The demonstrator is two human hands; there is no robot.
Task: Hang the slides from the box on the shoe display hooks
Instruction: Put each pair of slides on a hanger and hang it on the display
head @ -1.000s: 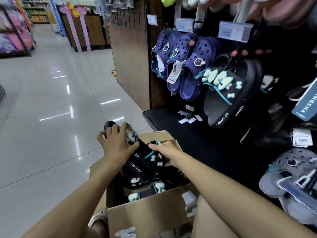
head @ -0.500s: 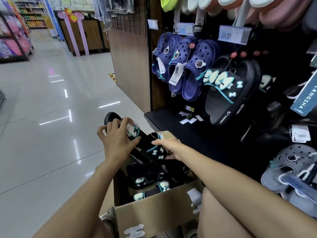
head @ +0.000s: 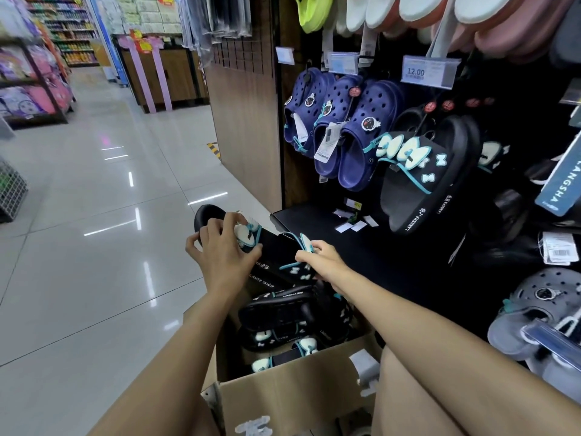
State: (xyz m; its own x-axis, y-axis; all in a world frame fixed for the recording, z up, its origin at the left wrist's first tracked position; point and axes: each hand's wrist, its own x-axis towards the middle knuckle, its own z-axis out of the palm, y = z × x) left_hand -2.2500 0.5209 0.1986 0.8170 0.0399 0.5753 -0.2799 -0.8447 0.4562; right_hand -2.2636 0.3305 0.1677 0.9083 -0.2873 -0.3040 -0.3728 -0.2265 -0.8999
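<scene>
While we lift black foam slides with teal bows [head: 276, 256] above brown cardboard box [head: 292, 391], left hand [head: 220, 256] grips heel, right hand [head: 323, 262] pinches strap; next, hooking beside hung black slide [head: 418, 184] up-right.

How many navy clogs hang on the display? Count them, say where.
3, side by side: left clog, middle clog, right clog beside the hanging black slides. Others may hide behind.

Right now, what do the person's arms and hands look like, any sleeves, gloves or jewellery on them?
Both forearms are bare as far as the view shows, with no sleeves in sight. The left hand and the right hand wear no gloves. No watch, bracelet or ring shows on either wrist or on the fingers that can be seen.
</scene>
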